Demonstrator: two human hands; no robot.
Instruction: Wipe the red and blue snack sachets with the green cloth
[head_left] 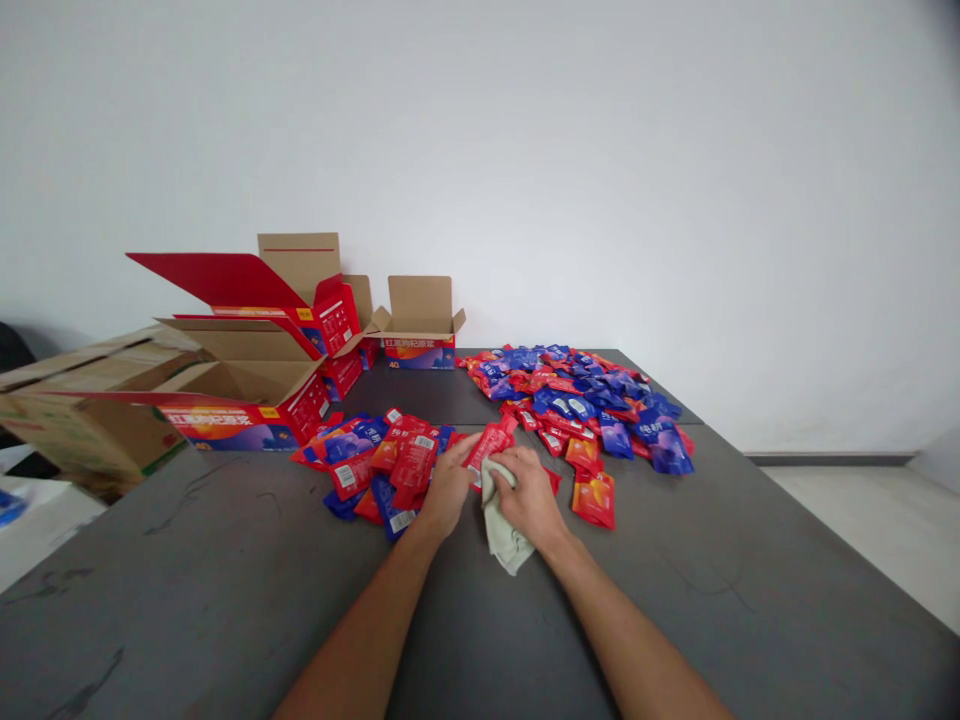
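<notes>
A red spouted pouch is between my two hands, above the dark table. My left hand closes on the pouch's left edge. My right hand is wrapped round a pale green cloth, pressing it against the pouch's lower right part; the cloth's loose end hangs toward me. Just left of my left hand lies a small heap of red and blue pouches. Beyond my right hand spreads a larger pile of red and blue pouches. An orange-red pouch lies apart, right of my right hand.
Open red and blue cartons stand at the left of the table. Another open carton is at the back, near the white wall. Brown cardboard boxes sit beyond the table's left edge.
</notes>
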